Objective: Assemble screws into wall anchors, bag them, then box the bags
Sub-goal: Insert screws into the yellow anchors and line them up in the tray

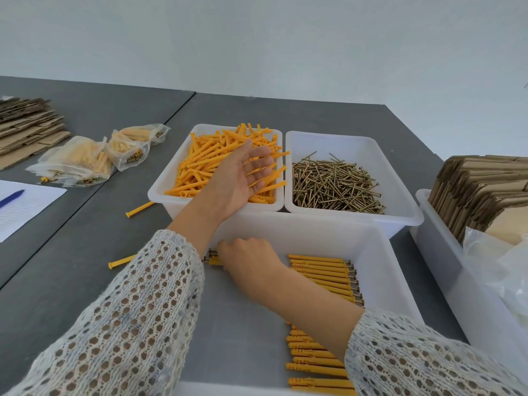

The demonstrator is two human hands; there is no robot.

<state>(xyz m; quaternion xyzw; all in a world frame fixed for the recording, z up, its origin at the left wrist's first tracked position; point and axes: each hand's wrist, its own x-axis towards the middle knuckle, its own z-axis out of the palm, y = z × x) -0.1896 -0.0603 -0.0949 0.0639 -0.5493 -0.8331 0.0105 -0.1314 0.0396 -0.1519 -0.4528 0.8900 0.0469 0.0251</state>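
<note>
A white bin [160,192] holds loose orange wall anchors [205,167]. My left hand [243,178] lies over them, palm up with straight fingers, holding nothing. Beside it a second white bin [405,195] holds brass screws [337,184]. The near white tray [314,232] has rows of assembled anchors [320,272] with screw heads showing. My right hand [248,261] reaches across this tray to its left side, where its curled fingers grip a few assembled anchors [213,258], mostly hidden under the hand.
Several filled clear bags [80,164] lie at the left, with flat cardboard [28,124] behind them and a paper with a blue pen [11,198]. Two loose anchors [140,208] lie on the grey table. At right, a bin holds folded cartons [480,195] and empty plastic bags [500,258].
</note>
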